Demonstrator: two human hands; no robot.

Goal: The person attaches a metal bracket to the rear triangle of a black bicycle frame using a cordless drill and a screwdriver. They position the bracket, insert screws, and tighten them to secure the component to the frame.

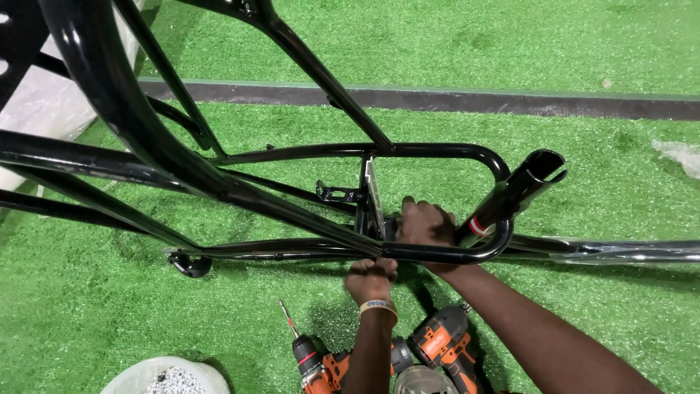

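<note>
So the big thing here is a black tube frame (219, 182) lying across green turf (510, 44), its rounded end loop sitting about mid-picture. Both arms come up from the bottom edge. The right hand (425, 225) reaches over the lower rail of that loop, fingers curled in tight around something at the upright bracket (370, 193); can't make out what it's gripping since the knuckles hide it. The left hand (372, 279) is balled up just under the same rail, pressed against it from below, with a pale wristband (378, 306) on the wrist. A black tube (521, 188) with a red and white band pokes out at an angle just right of the right hand. A shiny chrome bar (620, 252) runs off to the right edge. Down by the forearms there are two orange and black drills (437, 343) on the turf, one with a bit fitted, and a white tub (168, 376) of small grey bits in the bottom left corner. A dark strip (437, 98) crosses the turf up top.
</note>
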